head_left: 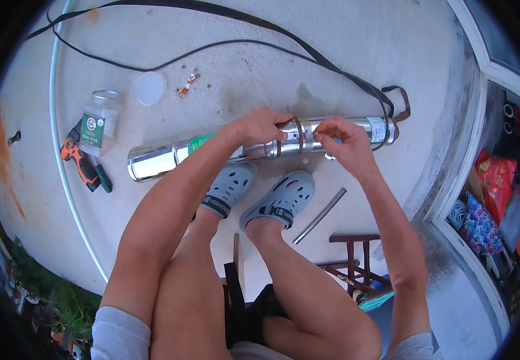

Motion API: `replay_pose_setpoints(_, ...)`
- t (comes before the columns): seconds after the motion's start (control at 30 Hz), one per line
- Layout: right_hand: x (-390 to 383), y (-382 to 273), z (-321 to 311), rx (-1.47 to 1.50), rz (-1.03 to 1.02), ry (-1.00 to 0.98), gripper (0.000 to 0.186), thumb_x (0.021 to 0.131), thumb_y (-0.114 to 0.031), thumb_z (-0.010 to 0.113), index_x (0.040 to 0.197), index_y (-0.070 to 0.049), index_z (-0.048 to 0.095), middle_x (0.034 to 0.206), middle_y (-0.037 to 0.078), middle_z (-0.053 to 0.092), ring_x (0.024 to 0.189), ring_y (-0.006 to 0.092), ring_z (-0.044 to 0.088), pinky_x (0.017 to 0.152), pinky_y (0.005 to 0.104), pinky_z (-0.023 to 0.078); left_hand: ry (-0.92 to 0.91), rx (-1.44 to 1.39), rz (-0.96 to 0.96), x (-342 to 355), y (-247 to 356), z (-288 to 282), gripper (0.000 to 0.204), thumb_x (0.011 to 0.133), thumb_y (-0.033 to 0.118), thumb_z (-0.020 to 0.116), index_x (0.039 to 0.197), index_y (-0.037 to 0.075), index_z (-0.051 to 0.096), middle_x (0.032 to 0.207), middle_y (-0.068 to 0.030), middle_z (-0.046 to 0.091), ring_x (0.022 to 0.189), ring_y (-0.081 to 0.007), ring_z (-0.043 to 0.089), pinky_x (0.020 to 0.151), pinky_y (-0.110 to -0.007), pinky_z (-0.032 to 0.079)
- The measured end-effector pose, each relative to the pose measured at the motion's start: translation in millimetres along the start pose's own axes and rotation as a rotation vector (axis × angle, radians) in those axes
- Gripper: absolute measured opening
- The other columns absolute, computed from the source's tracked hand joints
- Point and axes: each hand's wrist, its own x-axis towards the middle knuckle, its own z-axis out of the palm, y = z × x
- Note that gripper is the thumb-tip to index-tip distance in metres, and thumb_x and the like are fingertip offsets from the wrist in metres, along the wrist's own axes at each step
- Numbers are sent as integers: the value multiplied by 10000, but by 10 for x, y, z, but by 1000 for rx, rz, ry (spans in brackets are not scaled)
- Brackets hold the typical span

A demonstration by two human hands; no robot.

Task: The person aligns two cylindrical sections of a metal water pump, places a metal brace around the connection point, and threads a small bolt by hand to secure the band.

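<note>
A long shiny steel cylinder, which looks like a submersible pump (158, 161), lies across the floor in front of my feet. Around its middle are a perforated band and a brown ring (299, 135). My left hand (259, 125) rests over the perforated part, its fingers bent and gripping the pump. Just right of the ring, my right hand (345, 143) is closed in a pinch above the ribbed section. Whatever its fingertips hold is too small to make out; a bit of blue shows by them. A small shiny piece (330, 157) sits under that hand.
A black cable (272, 27) runs from the pump's right end across the back. At left are a clear jar (99, 120), an orange drill (80, 159), a white lid (151, 88) and a pale hose (56, 120). A metal rod (320, 216) and dark wooden stool (359, 258) lie nearer right.
</note>
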Motion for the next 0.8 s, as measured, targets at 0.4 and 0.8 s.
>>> replay_pose_setpoints(0.4,-254,398,582,134,-166,450,133,847,64,698,961,-4,685,928,44,700,820,127,652,746,248,527,-8,-52,22,-6,63,-4,605,831,193,646,1398,9,545,1192,-253,680,1049,-313,673,981,-349,479)
replay_pose_setpoints(0.8,33,179,517,-149,-98,199,88,812,28,685,879,-26,668,842,93,593,786,257,624,691,330,501,35,-21,15,15,-35,31,630,813,199,679,1394,-6,547,1240,-261,661,1082,-307,666,981,-337,471)
